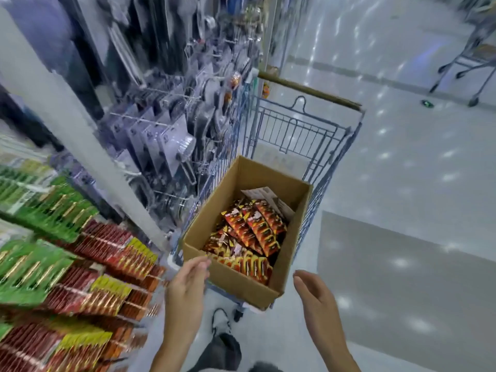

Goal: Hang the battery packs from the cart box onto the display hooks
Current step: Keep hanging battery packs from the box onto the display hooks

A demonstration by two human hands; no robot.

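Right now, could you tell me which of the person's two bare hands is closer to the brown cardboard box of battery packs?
The left hand: its fingertips reach the near-left rim of the brown cardboard box, while the right hand hovers off its right corner.

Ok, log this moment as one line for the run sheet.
phase: reaching for stock | left hand: open, at box near rim | right hand: open, beside box | battery packs: in box | cart: holds box

box (pixel 236 183): was plain brown cardboard
battery packs (pixel 257 226): were red, orange and yellow
cart (pixel 300 130): was blue-grey wire
hanging packs (pixel 53 210): were green, red and yellow
floor (pixel 402 157): was pale grey, speckled with light
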